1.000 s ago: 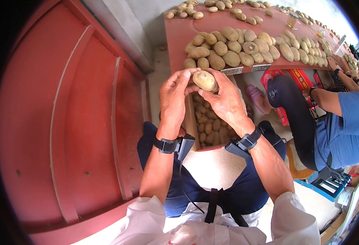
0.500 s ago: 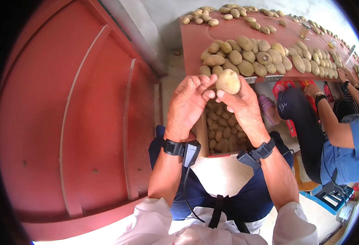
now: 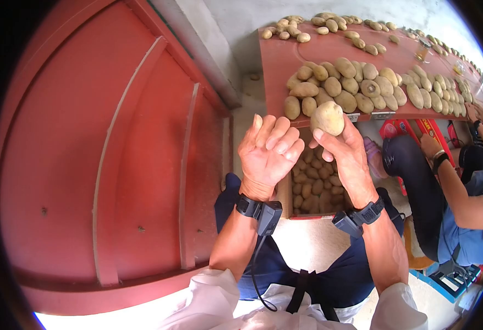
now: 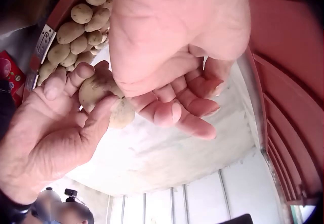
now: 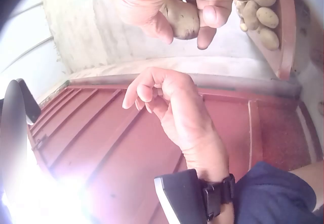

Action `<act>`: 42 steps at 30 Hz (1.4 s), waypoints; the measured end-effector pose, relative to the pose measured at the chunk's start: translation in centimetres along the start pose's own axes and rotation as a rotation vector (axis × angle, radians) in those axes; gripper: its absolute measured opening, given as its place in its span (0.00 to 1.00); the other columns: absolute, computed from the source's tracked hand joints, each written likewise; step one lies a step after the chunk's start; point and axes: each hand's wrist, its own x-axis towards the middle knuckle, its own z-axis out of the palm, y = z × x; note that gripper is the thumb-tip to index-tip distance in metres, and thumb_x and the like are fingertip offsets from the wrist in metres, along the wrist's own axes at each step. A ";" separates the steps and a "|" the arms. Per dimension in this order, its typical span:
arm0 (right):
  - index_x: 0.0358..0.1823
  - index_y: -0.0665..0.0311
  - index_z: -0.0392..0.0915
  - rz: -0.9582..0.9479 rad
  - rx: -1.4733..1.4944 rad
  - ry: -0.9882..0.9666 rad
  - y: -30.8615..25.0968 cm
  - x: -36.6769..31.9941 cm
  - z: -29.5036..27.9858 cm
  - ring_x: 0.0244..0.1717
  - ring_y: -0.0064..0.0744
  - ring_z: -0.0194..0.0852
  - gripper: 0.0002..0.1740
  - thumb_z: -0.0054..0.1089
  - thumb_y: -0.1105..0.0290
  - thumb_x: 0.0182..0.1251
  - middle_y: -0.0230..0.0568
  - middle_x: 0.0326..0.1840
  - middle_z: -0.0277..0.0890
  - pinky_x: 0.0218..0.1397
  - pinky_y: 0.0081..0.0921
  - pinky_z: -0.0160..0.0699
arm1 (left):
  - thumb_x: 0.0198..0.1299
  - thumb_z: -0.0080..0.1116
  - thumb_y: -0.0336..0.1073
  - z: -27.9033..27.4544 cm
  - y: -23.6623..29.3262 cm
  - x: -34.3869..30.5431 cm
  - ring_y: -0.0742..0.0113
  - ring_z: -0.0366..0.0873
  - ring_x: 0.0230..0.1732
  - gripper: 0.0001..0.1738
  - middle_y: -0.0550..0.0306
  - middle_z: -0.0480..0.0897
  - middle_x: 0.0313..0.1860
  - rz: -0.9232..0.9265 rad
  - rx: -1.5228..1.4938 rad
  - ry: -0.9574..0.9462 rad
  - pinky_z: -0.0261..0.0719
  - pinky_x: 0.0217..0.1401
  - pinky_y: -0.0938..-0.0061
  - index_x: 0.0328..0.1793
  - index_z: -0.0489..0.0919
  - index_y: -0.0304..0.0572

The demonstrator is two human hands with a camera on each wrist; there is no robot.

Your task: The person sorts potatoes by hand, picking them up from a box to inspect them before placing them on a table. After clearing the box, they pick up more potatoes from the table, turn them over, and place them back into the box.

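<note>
My right hand (image 3: pixel 347 157) grips a pale brown potato (image 3: pixel 328 118) between thumb and fingers, held up in front of the table edge. In the right wrist view the potato (image 5: pixel 181 19) sits between the thumb and fingertips, its upper part covered by the hand. Beside it, to the left, my left hand (image 3: pixel 269 151) is raised palm up with nothing in it, fingers loosely bent. The left wrist view shows these fingers (image 4: pixel 195 100) half curled near the potato (image 4: pixel 96 90). Below both hands stands a cardboard box (image 3: pixel 284 198) full of smaller potatoes (image 3: pixel 313 184).
Many potatoes (image 3: pixel 347 85) lie in rows along the front of the red table (image 3: pixel 307 52), with more at its back. A red panelled door (image 3: pixel 137 165) rises on the left. Another person in a blue shirt (image 3: pixel 475 231) sits close on the right, near red boxes (image 3: pixel 429 129).
Earlier both hands held the potato; the left hand has let go and drawn back to the left, its fingers bending. The right hand keeps the potato, now turned. The view has shifted left.
</note>
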 end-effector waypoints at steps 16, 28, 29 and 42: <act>0.65 0.61 0.74 0.057 0.030 -0.026 1.0 0.5 -0.1 0.38 0.17 0.79 0.23 0.67 0.64 0.72 0.26 0.48 0.80 0.33 0.16 0.67 | 0.82 0.44 0.47 -0.2 1.0 0.7 0.70 0.80 0.40 0.20 0.65 0.76 0.33 0.068 0.011 0.070 0.70 0.44 0.70 0.33 0.73 0.50; 0.76 0.68 0.66 0.119 -0.181 -0.158 4.1 0.6 -1.1 0.44 0.28 0.83 0.35 0.64 0.69 0.69 0.46 0.55 0.80 0.44 0.27 0.82 | 0.74 0.62 0.52 -1.8 -2.6 -0.5 0.60 0.72 0.73 0.35 0.52 0.75 0.72 -0.310 1.090 0.654 0.74 0.72 0.58 0.79 0.68 0.43; 0.78 0.71 0.64 0.094 -0.261 -0.149 5.2 0.8 -1.3 0.46 0.34 0.84 0.38 0.65 0.70 0.68 0.52 0.61 0.78 0.52 0.31 0.84 | 0.74 0.63 0.50 -3.2 -2.3 -0.7 0.62 0.74 0.70 0.31 0.55 0.78 0.68 -0.294 1.057 0.754 0.75 0.69 0.59 0.76 0.71 0.44; 0.78 0.66 0.64 0.018 -0.432 -0.046 4.3 0.2 -0.9 0.56 0.40 0.81 0.39 0.69 0.71 0.65 0.52 0.68 0.74 0.61 0.33 0.80 | 0.77 0.56 0.56 -1.7 -3.5 -0.1 0.60 0.68 0.76 0.34 0.51 0.74 0.74 -0.246 0.818 0.724 0.62 0.81 0.58 0.77 0.69 0.38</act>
